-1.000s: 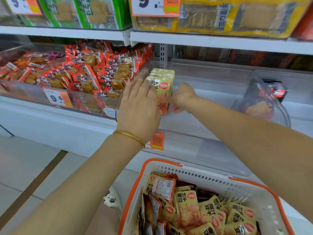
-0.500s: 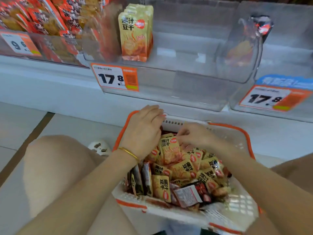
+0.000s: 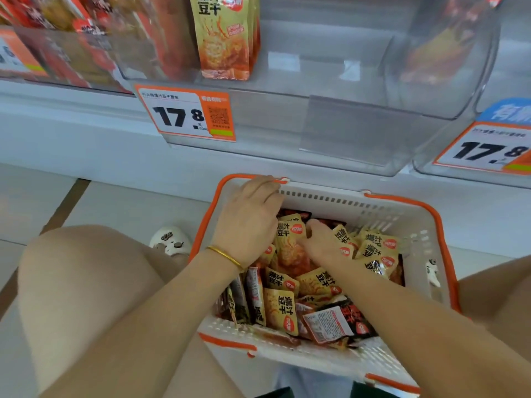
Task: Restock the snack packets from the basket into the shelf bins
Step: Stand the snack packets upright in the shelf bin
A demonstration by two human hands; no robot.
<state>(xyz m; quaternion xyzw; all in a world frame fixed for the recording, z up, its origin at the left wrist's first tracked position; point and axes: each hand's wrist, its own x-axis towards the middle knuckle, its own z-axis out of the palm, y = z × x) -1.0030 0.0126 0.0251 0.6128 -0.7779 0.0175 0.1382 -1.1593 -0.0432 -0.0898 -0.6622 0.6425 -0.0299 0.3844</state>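
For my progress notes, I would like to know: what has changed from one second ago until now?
Both hands left the clear bin and came down into the basket: left hand and right hand now reach among its yellow packets; no firm grip is visible. The standing packets in the bin stayed put.

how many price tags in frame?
3. The middle price tag on the front of the clear bin above the basket; right price tag cut by the right edge; left price tag, blurred, at the left edge. More may lie out of frame.
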